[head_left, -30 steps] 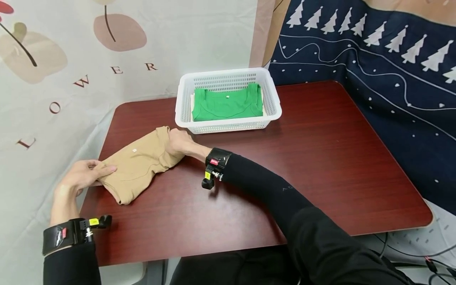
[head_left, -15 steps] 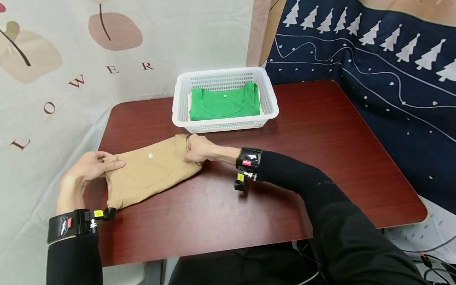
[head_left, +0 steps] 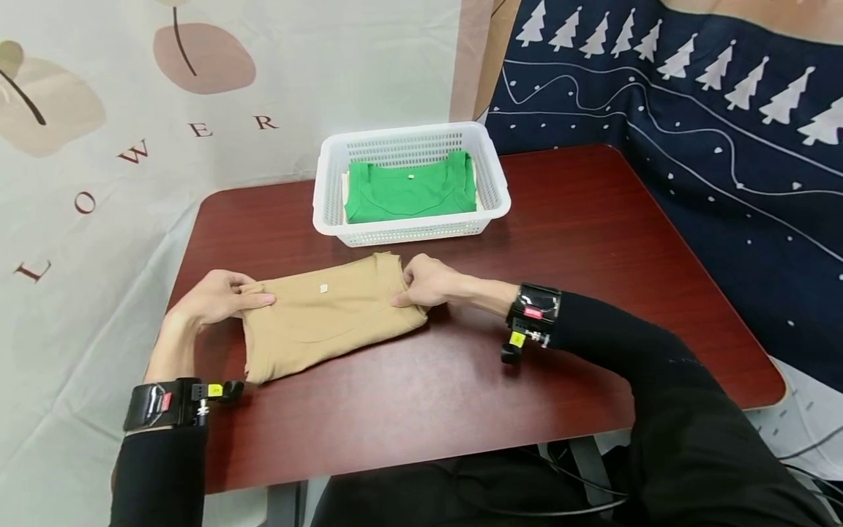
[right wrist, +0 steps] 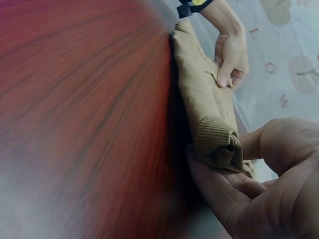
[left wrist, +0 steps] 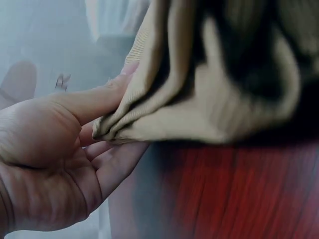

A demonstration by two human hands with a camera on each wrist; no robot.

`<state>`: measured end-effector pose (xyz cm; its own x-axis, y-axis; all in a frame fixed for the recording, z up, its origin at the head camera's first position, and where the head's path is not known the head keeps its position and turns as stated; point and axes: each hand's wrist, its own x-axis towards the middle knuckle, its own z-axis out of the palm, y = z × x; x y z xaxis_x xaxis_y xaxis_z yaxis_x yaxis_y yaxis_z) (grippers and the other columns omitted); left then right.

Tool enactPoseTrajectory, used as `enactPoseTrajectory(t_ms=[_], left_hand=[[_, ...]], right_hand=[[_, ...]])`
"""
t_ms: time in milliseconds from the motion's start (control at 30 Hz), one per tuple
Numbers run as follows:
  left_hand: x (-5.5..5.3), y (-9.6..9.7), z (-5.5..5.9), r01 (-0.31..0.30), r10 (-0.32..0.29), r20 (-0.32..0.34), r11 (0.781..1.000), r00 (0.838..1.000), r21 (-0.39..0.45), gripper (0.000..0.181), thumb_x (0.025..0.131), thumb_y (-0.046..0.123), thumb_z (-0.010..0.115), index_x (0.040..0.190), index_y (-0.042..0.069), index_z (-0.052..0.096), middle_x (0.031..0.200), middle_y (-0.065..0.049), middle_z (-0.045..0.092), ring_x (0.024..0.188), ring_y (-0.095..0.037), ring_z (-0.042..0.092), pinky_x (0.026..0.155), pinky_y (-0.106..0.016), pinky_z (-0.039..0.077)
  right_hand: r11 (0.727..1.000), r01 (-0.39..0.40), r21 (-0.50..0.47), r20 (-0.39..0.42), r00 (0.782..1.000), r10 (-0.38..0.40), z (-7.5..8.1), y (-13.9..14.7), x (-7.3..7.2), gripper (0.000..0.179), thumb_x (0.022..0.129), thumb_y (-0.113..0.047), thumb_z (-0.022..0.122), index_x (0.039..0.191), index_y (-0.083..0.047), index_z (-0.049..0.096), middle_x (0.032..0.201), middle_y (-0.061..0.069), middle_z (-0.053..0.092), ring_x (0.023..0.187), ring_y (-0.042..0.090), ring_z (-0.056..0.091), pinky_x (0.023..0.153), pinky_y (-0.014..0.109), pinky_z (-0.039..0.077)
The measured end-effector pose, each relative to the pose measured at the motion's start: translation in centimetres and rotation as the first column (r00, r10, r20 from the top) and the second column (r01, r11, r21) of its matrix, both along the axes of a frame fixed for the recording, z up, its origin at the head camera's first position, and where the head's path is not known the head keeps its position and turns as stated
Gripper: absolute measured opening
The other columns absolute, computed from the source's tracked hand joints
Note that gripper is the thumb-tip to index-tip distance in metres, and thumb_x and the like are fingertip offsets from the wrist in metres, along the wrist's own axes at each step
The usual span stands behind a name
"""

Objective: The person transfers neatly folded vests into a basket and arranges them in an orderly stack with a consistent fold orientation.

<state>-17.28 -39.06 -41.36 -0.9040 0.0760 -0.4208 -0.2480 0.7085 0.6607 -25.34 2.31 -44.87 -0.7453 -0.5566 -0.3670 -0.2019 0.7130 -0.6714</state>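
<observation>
A folded tan shirt (head_left: pixel 329 315) with a small white label stretches between both hands over the left half of the table. My left hand (head_left: pixel 220 296) pinches its left end, thumb on top and fingers beneath, as the left wrist view shows with the layered cloth (left wrist: pixel 174 99). At the other end my right hand (head_left: pixel 431 282) grips the shirt. In the right wrist view its fingers lie under the rolled, ribbed edge (right wrist: pixel 217 137). Behind the shirt, a folded green shirt (head_left: pixel 411 192) lies in a white plastic basket (head_left: pixel 411 236), over paler cloth.
The reddish-brown table (head_left: pixel 593 241) has rounded corners. A pale printed curtain (head_left: pixel 296 66) hangs along its back and left, and a navy cloth with white trees (head_left: pixel 691 161) along the right. Dark cables (head_left: pixel 560 509) hang below the front edge.
Both hands have moved to the right with the tan shirt, from the table's left edge toward its middle. The shirt has turned from a steep slant to nearly level. The basket stays put.
</observation>
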Motion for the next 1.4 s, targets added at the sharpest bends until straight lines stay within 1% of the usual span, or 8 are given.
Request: enactPoseTrajectory(t_ms=[233,567,800,900,967,1133,1267,1400], left_hand=[[-2.0,5.1,-0.2,0.066,-0.066,-0.081,0.998,0.994,-0.010,0.043,0.101,0.032,0.089,0.119,-0.006,0.078,0.090,0.005,0.080,0.081,-0.005,0.070,0.073,-0.024,0.061],[-4.5,12.9,-0.5,0.102,-0.105,-0.169,0.994,0.980,-0.028,0.040,0.095,0.041,0.094,0.107,0.004,0.083,0.087,0.004,0.076,0.081,-0.012,0.066,0.072,-0.025,0.053],[-5.3,15.1,-0.8,0.120,-0.121,-0.212,0.993,0.970,-0.018,0.038,0.094,0.041,0.094,0.100,0.006,0.082,0.082,0.002,0.073,0.078,-0.015,0.066,0.071,-0.028,0.053],[-5.3,15.5,-0.8,0.102,-0.102,-0.191,0.995,0.976,-0.009,0.041,0.094,0.041,0.094,0.105,0.003,0.082,0.086,-0.003,0.077,0.077,-0.014,0.070,0.070,-0.028,0.057],[-4.9,15.8,-0.6,0.073,-0.069,-0.152,0.997,0.986,0.019,0.050,0.097,0.040,0.091,0.121,-0.002,0.078,0.102,-0.013,0.082,0.081,-0.015,0.076,0.075,-0.030,0.065],[-4.2,15.5,-0.5,-0.043,0.049,-0.034,0.986,0.998,0.162,0.086,0.103,0.046,0.083,0.159,-0.011,0.051,0.144,-0.032,0.071,0.096,-0.019,0.082,0.090,-0.042,0.072],[-3.2,14.9,-0.3,-0.117,0.105,0.059,0.951,0.993,0.285,0.081,0.107,0.043,0.078,0.156,-0.014,0.050,0.144,-0.031,0.070,0.102,-0.018,0.080,0.096,-0.044,0.071],[-2.2,14.3,-0.3,-0.111,0.077,0.110,0.934,0.991,0.339,0.067,0.109,0.041,0.076,0.144,-0.014,0.060,0.133,-0.023,0.076,0.104,-0.019,0.081,0.095,-0.045,0.071]], right_hand=[[0.994,0.091,-0.057,0.106,0.991,-0.085,2.6,5.9,1.5,0.041,0.096,-0.025,0.090,0.066,-0.017,0.064,0.056,-0.010,0.057,0.056,0.006,0.057,0.061,0.022,0.050],[0.974,0.209,-0.091,0.220,0.958,-0.185,2.8,13.8,1.6,0.024,0.098,-0.021,0.088,0.083,-0.007,0.077,0.063,-0.006,0.067,0.060,0.006,0.062,0.062,0.025,0.058],[0.962,0.252,-0.103,0.221,0.949,-0.224,2.7,15.9,2.1,0.020,0.098,-0.018,0.086,0.087,-0.003,0.078,0.065,-0.006,0.071,0.060,0.004,0.064,0.060,0.022,0.056],[0.963,0.248,-0.104,0.199,0.954,-0.224,2.5,16.1,2.2,0.020,0.098,-0.018,0.086,0.086,-0.004,0.078,0.063,-0.007,0.068,0.059,0.003,0.062,0.059,0.022,0.054],[0.962,0.248,-0.112,0.202,0.954,-0.222,2.4,15.9,2.2,0.019,0.098,-0.018,0.086,0.088,-0.003,0.079,0.064,-0.007,0.071,0.061,0.003,0.064,0.060,0.022,0.056],[0.935,0.315,-0.160,0.290,0.921,-0.261,2.2,15.8,2.1,0.024,0.101,-0.018,0.082,0.104,0.005,0.076,0.075,-0.002,0.078,0.072,0.008,0.075,0.070,0.027,0.066],[0.901,0.390,-0.189,0.324,0.891,-0.317,1.9,15.7,1.6,0.046,0.103,-0.019,0.079,0.131,0.014,0.064,0.091,0.004,0.076,0.081,0.012,0.074,0.080,0.031,0.068],[0.881,0.426,-0.208,0.338,0.876,-0.344,1.9,15.3,0.9,0.073,0.104,-0.020,0.078,0.157,0.019,0.046,0.127,0.018,0.072,0.097,0.016,0.073,0.092,0.034,0.068]])
